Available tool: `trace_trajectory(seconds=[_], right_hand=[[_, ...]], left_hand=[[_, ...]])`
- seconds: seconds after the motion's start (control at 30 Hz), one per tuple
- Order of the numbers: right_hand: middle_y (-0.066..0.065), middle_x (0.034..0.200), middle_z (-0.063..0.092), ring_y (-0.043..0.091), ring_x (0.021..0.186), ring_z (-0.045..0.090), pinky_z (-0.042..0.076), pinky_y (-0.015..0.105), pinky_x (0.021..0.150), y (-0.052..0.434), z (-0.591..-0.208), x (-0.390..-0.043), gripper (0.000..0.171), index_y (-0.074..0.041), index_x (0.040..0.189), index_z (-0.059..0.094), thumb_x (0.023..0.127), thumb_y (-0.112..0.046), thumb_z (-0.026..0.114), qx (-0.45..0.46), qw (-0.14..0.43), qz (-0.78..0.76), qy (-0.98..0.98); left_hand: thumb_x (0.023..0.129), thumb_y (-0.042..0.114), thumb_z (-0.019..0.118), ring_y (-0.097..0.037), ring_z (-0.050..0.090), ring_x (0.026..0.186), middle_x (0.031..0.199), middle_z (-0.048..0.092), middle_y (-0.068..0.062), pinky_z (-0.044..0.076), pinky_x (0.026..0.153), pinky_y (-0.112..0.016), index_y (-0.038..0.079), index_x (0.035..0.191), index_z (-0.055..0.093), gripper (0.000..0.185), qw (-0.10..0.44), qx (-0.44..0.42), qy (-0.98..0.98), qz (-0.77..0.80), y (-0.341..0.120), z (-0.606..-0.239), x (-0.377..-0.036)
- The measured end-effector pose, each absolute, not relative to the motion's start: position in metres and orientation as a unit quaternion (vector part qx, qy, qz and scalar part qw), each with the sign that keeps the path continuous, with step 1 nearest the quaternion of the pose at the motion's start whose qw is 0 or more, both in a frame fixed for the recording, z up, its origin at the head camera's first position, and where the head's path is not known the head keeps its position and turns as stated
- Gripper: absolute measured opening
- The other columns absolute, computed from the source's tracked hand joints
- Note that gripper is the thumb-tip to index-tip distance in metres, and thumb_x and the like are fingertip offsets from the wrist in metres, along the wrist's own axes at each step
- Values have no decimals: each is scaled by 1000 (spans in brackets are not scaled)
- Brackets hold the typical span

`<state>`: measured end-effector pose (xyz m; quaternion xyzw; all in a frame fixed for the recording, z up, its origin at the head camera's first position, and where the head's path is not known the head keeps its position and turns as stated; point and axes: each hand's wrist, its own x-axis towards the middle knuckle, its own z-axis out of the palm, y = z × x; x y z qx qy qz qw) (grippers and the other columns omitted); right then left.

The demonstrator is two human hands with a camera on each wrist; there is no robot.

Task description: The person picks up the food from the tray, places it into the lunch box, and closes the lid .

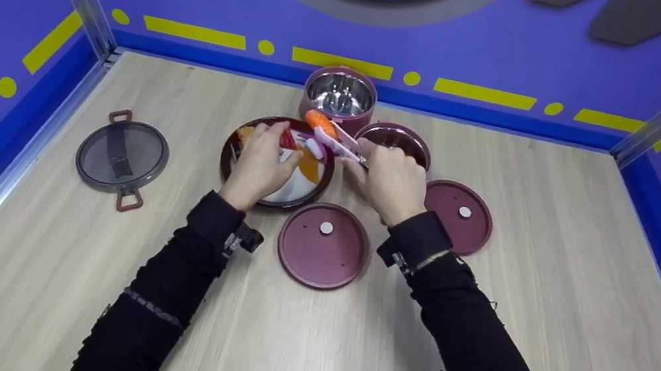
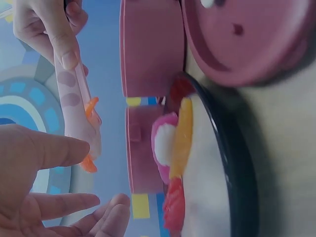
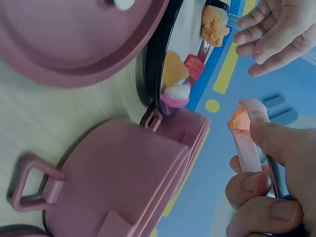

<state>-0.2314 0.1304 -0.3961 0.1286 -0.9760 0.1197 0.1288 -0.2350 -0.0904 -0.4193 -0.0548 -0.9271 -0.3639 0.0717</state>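
Observation:
My right hand (image 1: 393,181) grips pink tongs (image 1: 333,143), and an orange toy food piece (image 1: 319,121) is pinched between their tips. Its exact kind is hard to tell. Fingers spread and relaxed, my left hand (image 1: 261,164) is over a dark-rimmed pan (image 1: 327,179) and holds nothing visible. Inside that pan lie a yellow flat piece (image 3: 174,69), a red piece (image 3: 194,67), a pink-and-white piece (image 3: 177,93) and a crumbed brown piece (image 3: 213,25). In the left wrist view the left thumb overlaps the tongs' tips; whether it touches them I cannot tell.
Behind the tongs stands a pink steel-lined pot (image 1: 351,124). A second pot (image 1: 426,149), partly behind the right hand, has something orange inside. Two maroon lids (image 1: 322,256) (image 1: 456,228) lie on the table, and a transparent lid (image 1: 138,153) with two handles is at the left.

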Motion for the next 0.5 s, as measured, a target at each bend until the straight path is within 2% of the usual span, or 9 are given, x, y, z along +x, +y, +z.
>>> trace_trajectory(seconds=[0.23,0.4,0.5], right_hand=[[9,88,73,35,75,71,55,53,62,148,-391,-230,40,-25,127,74,100,-54,66,106,119,135,-978],[9,82,69,32,68,64,48,49,57,162,-388,-229,39,-21,122,75,99,-52,67,100,125,152,-975],[10,81,69,33,68,64,47,50,56,170,-387,-228,38,-19,120,75,99,-50,69,97,129,151,-975]], left_hand=[[100,23,69,-36,58,119,136,58,-27,48,104,-48,-2,152,50,61,40,-66,-922,-380,-74,-414,-239],[100,25,69,-35,56,124,131,60,-24,46,108,-47,-1,151,50,61,38,-76,-919,-384,-61,-411,-243],[100,24,70,-35,57,122,130,61,-23,47,106,-45,-1,150,52,58,40,-80,-915,-394,-53,-411,-245]])
